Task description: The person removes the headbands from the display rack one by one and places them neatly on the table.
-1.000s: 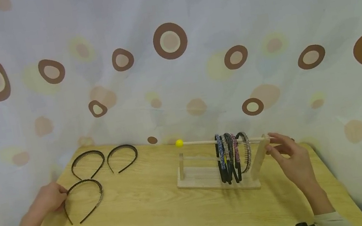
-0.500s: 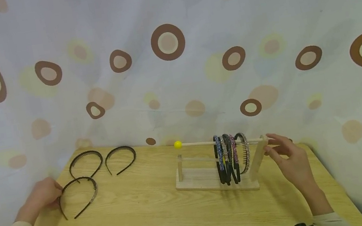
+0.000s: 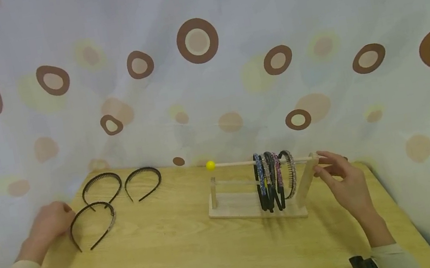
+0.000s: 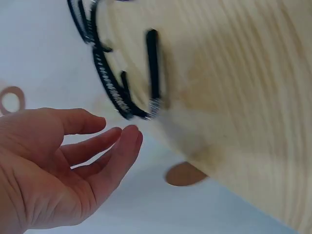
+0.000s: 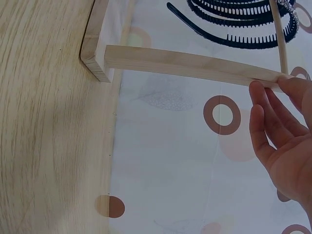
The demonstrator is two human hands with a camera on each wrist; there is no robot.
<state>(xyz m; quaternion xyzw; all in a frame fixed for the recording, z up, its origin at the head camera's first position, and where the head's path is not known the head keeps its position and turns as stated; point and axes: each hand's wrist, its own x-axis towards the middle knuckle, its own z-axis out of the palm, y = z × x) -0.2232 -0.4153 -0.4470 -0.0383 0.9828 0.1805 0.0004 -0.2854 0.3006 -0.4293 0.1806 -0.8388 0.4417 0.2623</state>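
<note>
A black toothed headband (image 3: pixel 98 203) with a glittery stretch lies on the table's left side. My left hand (image 3: pixel 48 223) is beside it; in the left wrist view its loosely bent fingers (image 4: pixel 126 146) end just short of the band. My right hand (image 3: pixel 349 185) pinches the top of the right post (image 3: pixel 307 180) of a wooden headband stand (image 3: pixel 233 206), where the rod (image 3: pixel 234 164) meets it. Several glittery headbands (image 3: pixel 268 182), blue, silver, dark and pink, hang on that rod toward its right end.
Two more black headbands lie behind the nearer one: one at the back left (image 3: pixel 121 184) and one to its right (image 3: pixel 159 176). A yellow ball (image 3: pixel 211 165) caps the rod's left end. A spotted cloth (image 3: pixel 172 84) hangs behind the wooden table (image 3: pixel 168 265).
The near headband shifted slightly left and back with my left hand, then the fingers came off its edge. My right hand keeps its hold on the stand.
</note>
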